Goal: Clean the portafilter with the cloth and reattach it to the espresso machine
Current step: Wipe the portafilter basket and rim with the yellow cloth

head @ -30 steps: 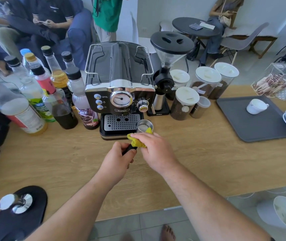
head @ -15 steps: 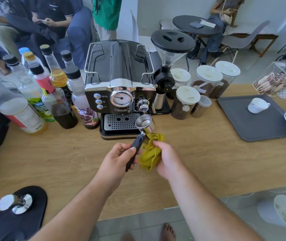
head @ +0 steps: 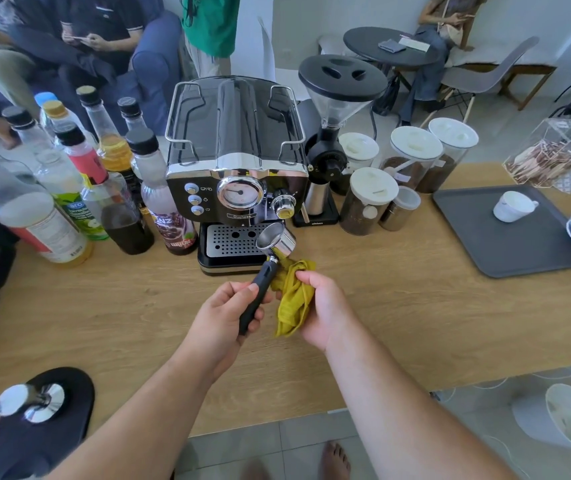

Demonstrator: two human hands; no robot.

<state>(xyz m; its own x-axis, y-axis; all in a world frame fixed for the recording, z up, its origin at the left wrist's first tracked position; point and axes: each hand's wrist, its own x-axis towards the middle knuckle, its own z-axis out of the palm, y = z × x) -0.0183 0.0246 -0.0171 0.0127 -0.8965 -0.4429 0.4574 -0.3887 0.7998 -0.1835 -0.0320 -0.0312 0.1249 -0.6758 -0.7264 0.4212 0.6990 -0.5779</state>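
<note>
My left hand (head: 223, 315) grips the black handle of the portafilter (head: 274, 241). Its shiny metal basket points up and away, its mouth empty, just in front of the drip tray of the black and chrome espresso machine (head: 237, 161). My right hand (head: 322, 306) holds a bunched yellow cloth (head: 291, 299) right beside the handle, below the basket. The cloth's upper end touches the neck of the portafilter.
Several syrup bottles (head: 114, 188) stand left of the machine. A coffee grinder (head: 337, 109) and lidded jars (head: 369, 199) stand to its right. Further right, a grey tray (head: 478, 244) holds a white cup (head: 512, 206). A tamper (head: 31, 401) rests on a black mat at the near left.
My right hand has drawn the cloth off the basket and down beside the handle. The basket's open mouth now shows, and the portafilter is tilted up towards the machine.
</note>
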